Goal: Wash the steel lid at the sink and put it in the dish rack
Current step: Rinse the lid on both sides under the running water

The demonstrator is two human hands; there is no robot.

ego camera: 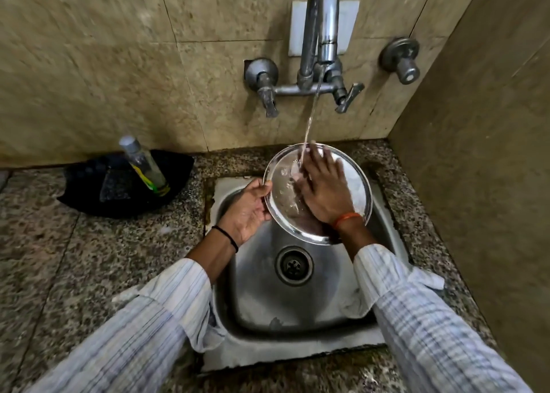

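Observation:
The round steel lid [285, 196] is held tilted over the steel sink [268, 297], under a thin stream of water from the tap [323, 29]. My left hand [248, 211] grips the lid's left rim. My right hand [326, 188] lies flat on the lid's face with fingers spread, and the water lands at its fingertips. No dish rack is in view.
A black tray [89, 190] with a clear bottle [143, 163] sits on the granite counter to the left. Two tap handles [268, 98] [348, 95] and a wall valve [401, 60] stick out of the tiled wall. A side wall closes in on the right.

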